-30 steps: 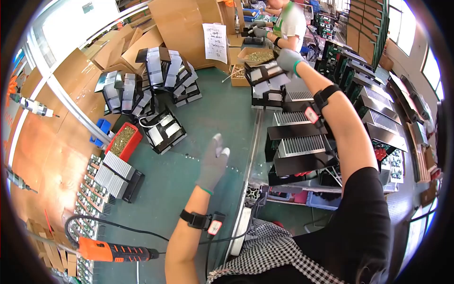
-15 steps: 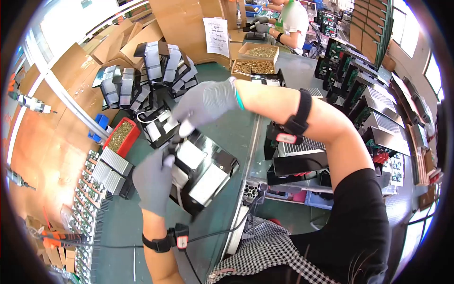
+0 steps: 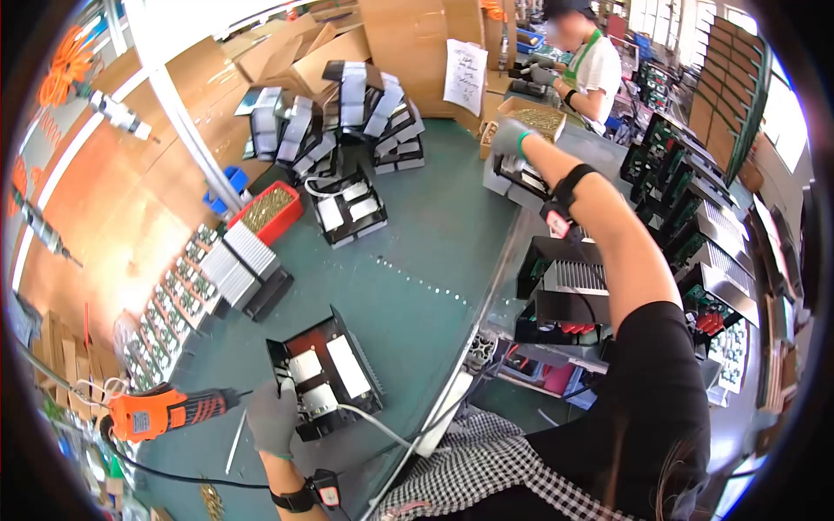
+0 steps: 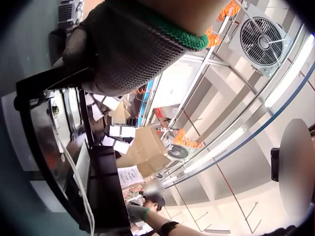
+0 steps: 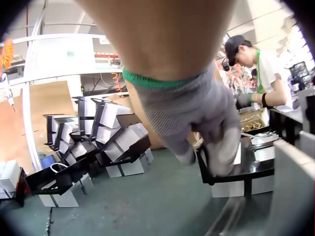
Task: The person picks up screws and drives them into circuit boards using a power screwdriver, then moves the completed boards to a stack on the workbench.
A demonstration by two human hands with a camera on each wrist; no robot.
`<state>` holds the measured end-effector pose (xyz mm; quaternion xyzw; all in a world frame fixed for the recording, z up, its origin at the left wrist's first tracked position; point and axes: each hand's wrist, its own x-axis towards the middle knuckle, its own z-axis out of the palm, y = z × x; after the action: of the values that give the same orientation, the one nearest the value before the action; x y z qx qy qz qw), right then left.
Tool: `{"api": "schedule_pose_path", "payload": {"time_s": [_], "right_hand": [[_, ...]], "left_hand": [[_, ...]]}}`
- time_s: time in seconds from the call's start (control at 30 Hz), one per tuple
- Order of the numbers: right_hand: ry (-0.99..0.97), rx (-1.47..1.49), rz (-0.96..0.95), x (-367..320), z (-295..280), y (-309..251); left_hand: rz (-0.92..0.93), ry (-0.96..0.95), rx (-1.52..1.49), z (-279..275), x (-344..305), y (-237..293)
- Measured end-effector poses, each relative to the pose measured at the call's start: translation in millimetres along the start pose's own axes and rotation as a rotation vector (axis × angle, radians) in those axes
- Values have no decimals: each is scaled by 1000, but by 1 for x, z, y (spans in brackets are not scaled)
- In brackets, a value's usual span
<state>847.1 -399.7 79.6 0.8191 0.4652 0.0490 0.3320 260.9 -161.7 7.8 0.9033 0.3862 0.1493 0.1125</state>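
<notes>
A black casing with white panels (image 3: pixel 352 369) lies on the near part of the green bench. My gloved left hand (image 3: pixel 274 421) grips its left edge; in the left wrist view those fingers curl at the corner of the black frame (image 4: pixel 54 81). My gloved right hand (image 3: pixel 510 139) reaches far forward to a second, similar casing (image 3: pixel 526 178). In the right wrist view, thumb and fingers straddle the left wall of that second casing (image 5: pixel 261 172). Left of the near casing is an orange power screwdriver (image 3: pixel 165 412), pointing towards my left hand.
Several similar casings (image 3: pixel 373 104) are piled at the back left. One more casing (image 3: pixel 352 208) stands before them. A red screw bin (image 3: pixel 269 213) and finned heatsinks (image 3: pixel 239 273) line the left side. Finned units (image 3: pixel 565 278) stand at right. Another person (image 3: pixel 599 74) works behind.
My right hand brought one casing over to my left hand, then went back to the far casing. My left hand has drawn the first casing nearer on the bench. The head view has turned left.
</notes>
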Motion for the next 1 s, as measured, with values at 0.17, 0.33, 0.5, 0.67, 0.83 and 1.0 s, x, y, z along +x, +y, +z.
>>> {"api": "schedule_pose_path", "payload": {"time_s": [0.17, 0.33, 0.5, 0.67, 0.83, 1.0], "right_hand": [[35, 1540, 138, -82, -108, -42], [214, 1111, -611, -122, -151, -132], [305, 461, -644, -137, -147, -166], [166, -188, -582, -125, -108, -195], [197, -56, -607, -119, -100, -220], [68, -177, -679, -126, -115, -236]], "left_hand": [[8, 78, 136, -4, -23, -3], [-61, 114, 122, -17, -44, -9], [-128, 124, 53, -49, -61, 15], [210, -14, -360, -115, -103, 60], [1157, -573, -850, -193, -155, 14], [-364, 169, -822, -157, -150, -30]]}}
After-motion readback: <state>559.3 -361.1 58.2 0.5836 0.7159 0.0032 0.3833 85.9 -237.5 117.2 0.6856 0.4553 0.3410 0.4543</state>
